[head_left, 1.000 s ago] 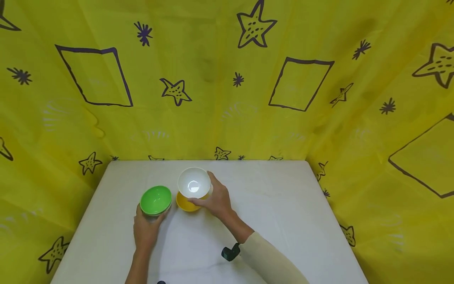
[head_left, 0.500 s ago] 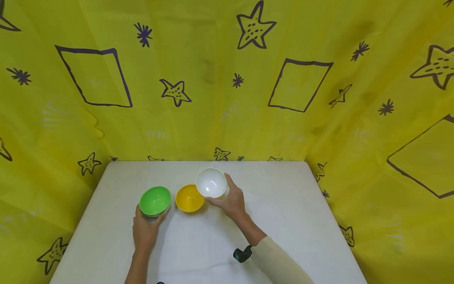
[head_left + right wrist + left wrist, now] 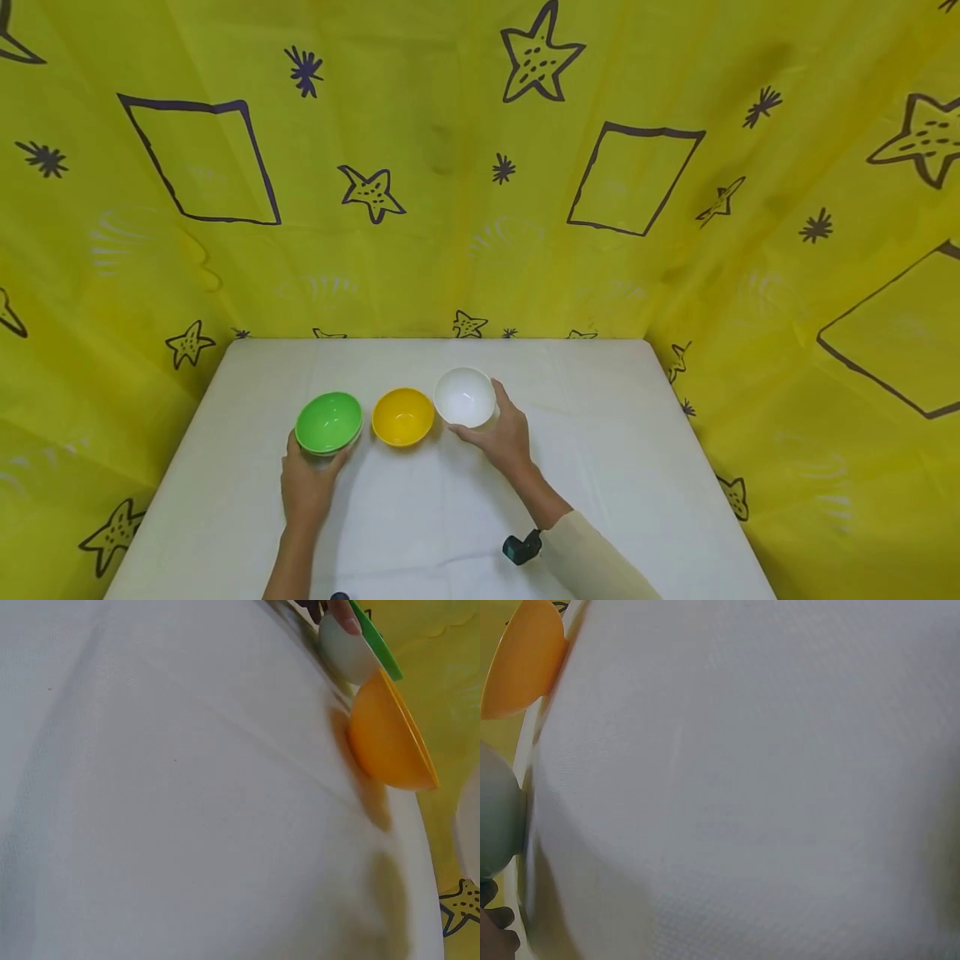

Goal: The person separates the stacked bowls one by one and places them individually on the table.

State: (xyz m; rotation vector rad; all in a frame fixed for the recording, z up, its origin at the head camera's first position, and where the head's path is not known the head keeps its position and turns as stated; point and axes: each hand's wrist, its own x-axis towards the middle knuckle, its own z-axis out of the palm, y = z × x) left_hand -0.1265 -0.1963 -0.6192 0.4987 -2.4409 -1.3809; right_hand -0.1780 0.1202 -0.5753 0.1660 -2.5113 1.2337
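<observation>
My left hand grips a nested pair of bowls from the near side, thumb and fingers spread round it. The green bowl sits inside a white bowl, whose pale outside shows in both wrist views. Just right of the pair, the yellow bowl stands upright on the table, untouched. Further right, my right hand holds another white bowl by its right side, thumb at the near rim. In the right wrist view only part of this bowl appears at the edge, with a shadow on the cloth apart from it.
A white cloth covers the table, whose far edge meets a yellow curtain printed with stars and frames. Curtain also hangs along both sides. A dark device juts from the right wrist.
My right hand has carried the white bowl from over the yellow bowl to its right and a little nearer, uncovering the yellow bowl. The left hand has stayed with its nested pair.
</observation>
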